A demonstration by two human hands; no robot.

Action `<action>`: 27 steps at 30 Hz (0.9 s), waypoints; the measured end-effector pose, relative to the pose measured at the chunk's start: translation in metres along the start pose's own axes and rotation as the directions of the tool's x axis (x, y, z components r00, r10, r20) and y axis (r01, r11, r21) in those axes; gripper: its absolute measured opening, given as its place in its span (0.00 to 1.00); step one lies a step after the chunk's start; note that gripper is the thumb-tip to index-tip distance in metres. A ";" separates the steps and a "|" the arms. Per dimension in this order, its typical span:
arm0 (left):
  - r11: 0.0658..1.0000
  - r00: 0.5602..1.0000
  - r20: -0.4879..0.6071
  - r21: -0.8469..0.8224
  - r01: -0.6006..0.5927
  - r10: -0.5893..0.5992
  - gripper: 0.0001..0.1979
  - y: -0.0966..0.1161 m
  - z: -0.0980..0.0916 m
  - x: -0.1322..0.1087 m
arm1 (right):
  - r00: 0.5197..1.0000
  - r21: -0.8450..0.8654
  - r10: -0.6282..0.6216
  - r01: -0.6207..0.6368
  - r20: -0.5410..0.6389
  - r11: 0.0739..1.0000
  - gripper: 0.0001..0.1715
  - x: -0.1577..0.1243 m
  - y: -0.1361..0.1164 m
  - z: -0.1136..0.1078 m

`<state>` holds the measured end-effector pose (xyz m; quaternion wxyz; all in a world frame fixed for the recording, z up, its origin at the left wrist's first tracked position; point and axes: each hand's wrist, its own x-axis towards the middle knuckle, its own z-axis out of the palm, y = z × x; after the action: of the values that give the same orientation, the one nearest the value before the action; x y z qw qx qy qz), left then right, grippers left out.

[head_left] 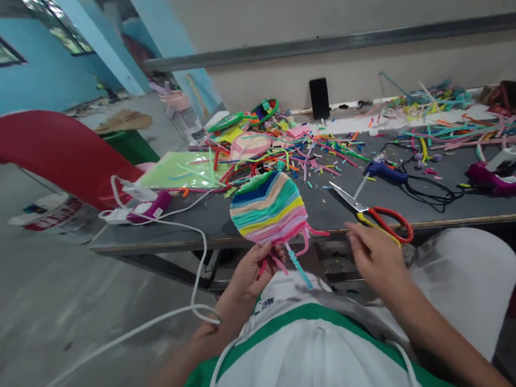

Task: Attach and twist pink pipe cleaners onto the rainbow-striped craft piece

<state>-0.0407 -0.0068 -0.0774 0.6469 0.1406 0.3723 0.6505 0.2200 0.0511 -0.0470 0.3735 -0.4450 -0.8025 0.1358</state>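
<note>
My left hand grips the lower edge of a round striped pipe-cleaner piece, with bands of green, navy, peach, teal, yellow and pink. Loose pink and blue pipe-cleaner ends hang from its lower right side. My right hand is beside the table's front edge, fingers loosely bent and apart, with nothing visible in them. Just above it lies a pair of scissors with red and yellow handles, blades pointing left. The hand overlaps the yellow handle; whether they touch I cannot tell.
Cut pipe cleaners litter the grey table. A blue glue gun with a black cord, a purple device and a propped phone stand farther back. A white cable hangs off the left end near a red chair.
</note>
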 end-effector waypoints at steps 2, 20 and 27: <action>1.000 1.000 0.003 -0.016 -0.027 0.027 0.04 0.004 0.001 -0.001 | 0.999 -0.248 -0.021 0.013 -0.029 0.969 0.21 0.013 0.017 -0.009; 0.983 0.982 0.110 -0.118 -0.138 0.151 0.06 0.020 0.002 -0.006 | 0.981 -0.457 0.101 -0.015 0.164 0.889 0.29 0.027 0.057 -0.023; 0.987 0.987 0.101 -0.118 -0.112 0.124 0.03 0.017 -0.003 -0.003 | 0.935 -0.530 0.278 -0.125 0.219 0.839 0.31 0.034 0.052 -0.031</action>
<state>-0.0550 -0.0089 -0.0674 0.6332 0.1611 0.2909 0.6989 0.2634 0.1046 -0.0385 0.1059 -0.5855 -0.8034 0.0216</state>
